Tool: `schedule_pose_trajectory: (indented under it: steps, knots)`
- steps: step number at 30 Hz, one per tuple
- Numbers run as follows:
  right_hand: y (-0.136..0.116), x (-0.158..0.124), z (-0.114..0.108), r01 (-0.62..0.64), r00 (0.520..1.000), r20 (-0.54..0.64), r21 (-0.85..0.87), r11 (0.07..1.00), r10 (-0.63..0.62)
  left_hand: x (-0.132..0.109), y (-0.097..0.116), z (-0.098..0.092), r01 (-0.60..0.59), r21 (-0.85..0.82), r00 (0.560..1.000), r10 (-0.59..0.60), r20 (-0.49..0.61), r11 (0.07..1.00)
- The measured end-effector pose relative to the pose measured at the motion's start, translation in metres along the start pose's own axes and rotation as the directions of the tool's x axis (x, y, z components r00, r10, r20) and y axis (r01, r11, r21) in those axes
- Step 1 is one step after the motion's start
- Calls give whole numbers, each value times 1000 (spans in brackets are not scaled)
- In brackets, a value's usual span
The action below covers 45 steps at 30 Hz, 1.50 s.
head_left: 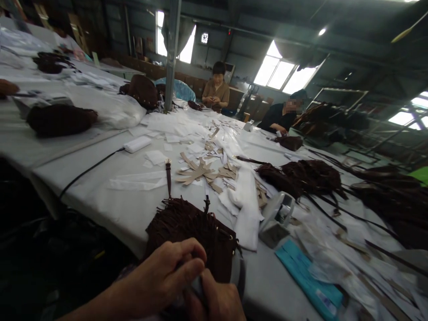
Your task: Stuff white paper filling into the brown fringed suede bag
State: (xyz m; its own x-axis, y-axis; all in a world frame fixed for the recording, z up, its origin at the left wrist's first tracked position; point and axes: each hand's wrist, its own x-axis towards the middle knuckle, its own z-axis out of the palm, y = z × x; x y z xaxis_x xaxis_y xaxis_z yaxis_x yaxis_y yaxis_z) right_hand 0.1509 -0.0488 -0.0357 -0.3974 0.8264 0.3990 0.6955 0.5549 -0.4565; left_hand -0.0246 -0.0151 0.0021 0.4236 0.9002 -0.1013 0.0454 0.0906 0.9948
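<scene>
lying at the near edge of the white worktable (100, 196), a dark brown fringed suede bag (187, 227) looks soft, light and floppy, best gripped by its stiffer top edge; the left hand (163, 276) is curled shut and the right hand (217, 301) pinched, both on a small grey piece (197, 285) beside it.

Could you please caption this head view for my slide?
Both hands work at a brown fringed bag on a cluttered white table.
</scene>
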Motion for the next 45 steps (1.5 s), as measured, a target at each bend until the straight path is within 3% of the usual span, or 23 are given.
schedule_pose_trajectory:
  steps: [2,5,8,10,13,15,16,18,20,22,24,26,28,30,31,33,35,37,39,41,43,45]
  knots:
    - [-6,6,1,-37,999,-18,61,997,38,-1,1,8,31,-168,991,-52,-122,985]
    - [-13,7,7,-164,983,-58,123,979,172,4,-12,24,-2,-526,945,-170,-279,850]
    - [-12,-2,13,-261,960,-50,185,947,274,11,-28,28,-26,-688,922,-248,-297,726]
    - [-6,-10,14,-250,966,-28,153,956,257,13,-32,19,46,-611,963,-198,-184,790]
    - [1,-14,10,-71,997,22,14,997,70,7,-23,1,41,-155,998,-32,57,987]
    - [-2,-12,5,68,997,30,-24,997,-67,-1,-11,-7,-32,162,988,7,152,986]
    - [-5,-10,3,102,995,-1,-17,995,-102,-6,-5,-7,-39,241,985,-3,172,970]
    - [-15,-4,0,72,993,-96,46,996,-68,-13,3,-1,-9,183,987,-21,157,983]
    - [-25,-1,-2,-40,990,-129,157,987,60,-15,2,9,23,-127,998,-15,60,992]
    - [-31,-1,-2,-160,979,-85,245,956,185,-13,-6,19,9,-467,998,-40,-56,884]
    - [-31,-5,0,-235,966,-44,265,935,256,-8,-17,25,-9,-633,991,-78,-108,774]
    - [-25,-13,2,-242,963,-67,208,948,261,-3,-24,23,25,-563,996,-65,-52,826]
    - [-19,-21,4,-180,982,-42,87,980,185,-3,-24,16,39,-233,997,-22,77,972]
    - [-17,-27,4,-77,997,29,4,997,77,-8,-18,9,-22,147,978,-10,211,989]
    - [-17,-28,4,-38,999,34,-3,999,38,-12,-15,8,-49,249,971,-13,239,967]
    - [-22,-29,3,-22,1000,-17,57,998,23,-20,-11,10,-24,213,974,-25,225,977]
    - [-29,-28,1,-83,996,-25,164,983,88,-24,-14,18,31,-74,989,-19,146,997]
    - [-33,-27,1,-196,981,43,255,947,192,-24,-22,24,30,-416,1000,-23,21,909]
    - [-32,-30,4,-273,962,69,267,924,264,-20,-29,26,9,-587,997,-49,-52,810]
    - [-27,-35,10,-250,968,10,174,952,252,-16,-29,21,62,-512,998,-64,14,857]
    - [-21,-40,16,-157,987,-28,51,986,159,-16,-24,14,88,-199,988,-60,143,976]
    - [-19,-42,17,-61,997,-54,13,998,62,-20,-17,11,46,103,977,-66,202,994]
